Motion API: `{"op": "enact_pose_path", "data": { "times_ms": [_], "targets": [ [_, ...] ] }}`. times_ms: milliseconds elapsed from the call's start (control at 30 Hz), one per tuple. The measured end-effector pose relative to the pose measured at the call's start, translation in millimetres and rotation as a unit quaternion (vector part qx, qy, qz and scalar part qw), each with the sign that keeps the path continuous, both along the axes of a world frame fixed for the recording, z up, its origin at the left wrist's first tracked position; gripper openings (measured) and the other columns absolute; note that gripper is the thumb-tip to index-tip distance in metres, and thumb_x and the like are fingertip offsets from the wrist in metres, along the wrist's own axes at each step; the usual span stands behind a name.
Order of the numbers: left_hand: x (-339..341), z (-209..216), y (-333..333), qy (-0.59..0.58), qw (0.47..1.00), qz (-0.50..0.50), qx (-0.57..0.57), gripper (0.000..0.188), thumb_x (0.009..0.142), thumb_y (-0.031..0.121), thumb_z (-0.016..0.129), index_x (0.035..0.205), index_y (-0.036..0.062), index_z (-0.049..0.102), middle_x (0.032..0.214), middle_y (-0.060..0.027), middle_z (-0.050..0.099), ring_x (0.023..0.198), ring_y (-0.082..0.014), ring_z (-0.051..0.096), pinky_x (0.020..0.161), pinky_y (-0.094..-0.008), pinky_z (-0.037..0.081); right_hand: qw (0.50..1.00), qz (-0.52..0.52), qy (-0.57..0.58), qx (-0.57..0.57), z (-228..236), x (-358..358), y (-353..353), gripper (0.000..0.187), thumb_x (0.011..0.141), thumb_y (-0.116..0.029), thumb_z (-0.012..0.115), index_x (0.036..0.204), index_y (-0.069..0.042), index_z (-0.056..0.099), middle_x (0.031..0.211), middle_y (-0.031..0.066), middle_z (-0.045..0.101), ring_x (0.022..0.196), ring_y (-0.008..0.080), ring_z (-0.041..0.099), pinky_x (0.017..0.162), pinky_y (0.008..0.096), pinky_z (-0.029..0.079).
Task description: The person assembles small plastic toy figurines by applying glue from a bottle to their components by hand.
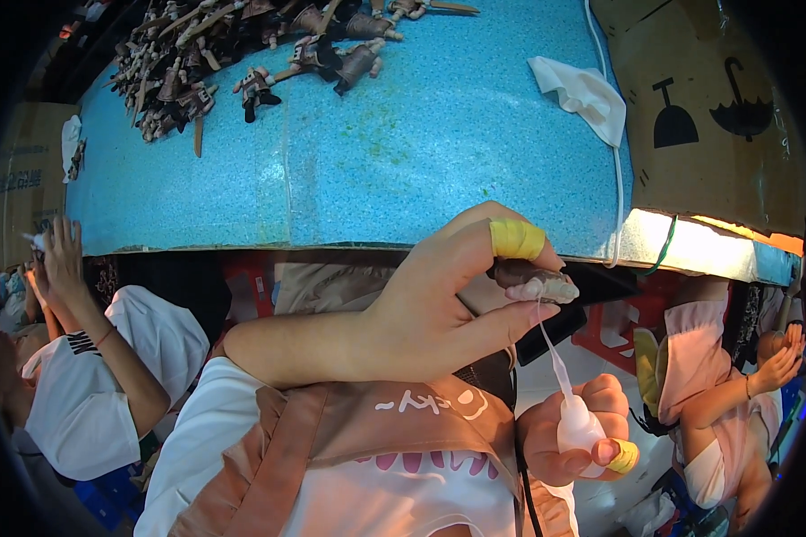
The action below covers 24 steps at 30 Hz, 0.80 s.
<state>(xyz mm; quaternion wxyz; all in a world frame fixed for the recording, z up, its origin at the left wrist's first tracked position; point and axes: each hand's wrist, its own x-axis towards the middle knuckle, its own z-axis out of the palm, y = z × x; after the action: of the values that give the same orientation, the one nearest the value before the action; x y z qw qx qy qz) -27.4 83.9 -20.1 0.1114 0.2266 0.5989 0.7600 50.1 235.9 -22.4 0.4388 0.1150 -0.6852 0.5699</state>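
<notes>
My left hand (434, 304) pinches a small brown figure part (533, 279) with a pale, whitish end between thumb and fingers, just off the table's near edge. Yellow tape (518, 240) wraps one of its fingers. Lower and to the right, my right hand (607, 400) is closed round a small white squeeze bottle (577, 424) with a long, thin nozzle. The nozzle points up, its tip at the pale end of the part; whether it touches I cannot tell. More yellow tape covers the right thumb.
On the blue speckled table (403, 170) lies a heap of small brown figures (179, 67) with flat wooden-looking pieces. A white cloth (584, 97) and cord lie at the right, beside a cardboard box (716, 107). Other people sit at left (94, 385) and right (721, 403).
</notes>
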Motion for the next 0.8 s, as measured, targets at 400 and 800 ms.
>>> {"op": "enact_pose_path", "data": {
  "times_ms": [400,800],
  "targets": [
    [-4.1,-1.2,3.3,0.019,1.000,0.004,-0.009,0.034,0.077,-0.009,0.058,0.108,0.0002,0.047,0.105,-0.0125,0.045,0.095,-0.0178,0.052,0.081,-0.0269,0.045,1.000,0.008,0.002,-0.002,3.4,-2.5,5.3,0.013,0.086,-0.027,0.054,0.087,-0.014,0.050,0.052,-0.0040,0.036,0.043,0.0091,0.026,0.044,0.0266,0.018],
    [-6.1,0.8,3.6,0.002,1.000,0.012,0.003,0.035,0.075,-0.010,0.059,0.107,0.0002,0.047,0.108,-0.0128,0.045,0.098,-0.0180,0.051,0.085,-0.0284,0.043,0.999,0.020,-0.032,0.002,4.3,-3.3,10.7,0.013,0.086,-0.026,0.053,0.087,-0.014,0.050,0.053,-0.0040,0.036,0.044,0.0093,0.026,0.045,0.0271,0.019]
  ]
}}
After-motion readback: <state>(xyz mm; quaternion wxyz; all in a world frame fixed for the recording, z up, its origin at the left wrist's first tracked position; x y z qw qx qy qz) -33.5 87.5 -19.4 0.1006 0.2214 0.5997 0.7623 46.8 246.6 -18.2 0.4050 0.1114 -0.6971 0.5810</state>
